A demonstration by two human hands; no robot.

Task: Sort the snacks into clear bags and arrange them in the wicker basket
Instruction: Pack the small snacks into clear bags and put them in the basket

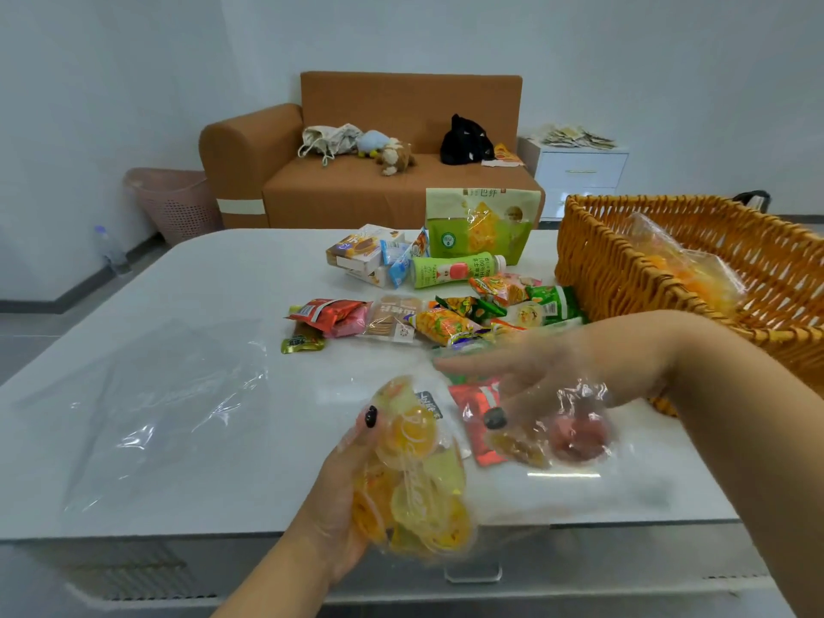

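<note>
Snacks are being bagged beside the wicker basket [624, 269]. Far left of it lies an empty clear bag [165, 408]. Nearer, the left hand [343, 497] grips a bag of jelly cups [414, 475]. The right hand [548, 376], fingers spread, pinches a second bag of sweets [566, 434]. Loose snacks [446, 318] lie just left of the basket. Next, probably, a filled bag goes into the basket.

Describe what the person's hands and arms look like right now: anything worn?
Both forearms are bare, with no sleeves in view. The left hand and right hand have dark, near-black polished nails. Thin clear plastic film covers the right hand; I cannot tell whether it is a glove or a bag. No rings, watch or bracelets show.
</note>
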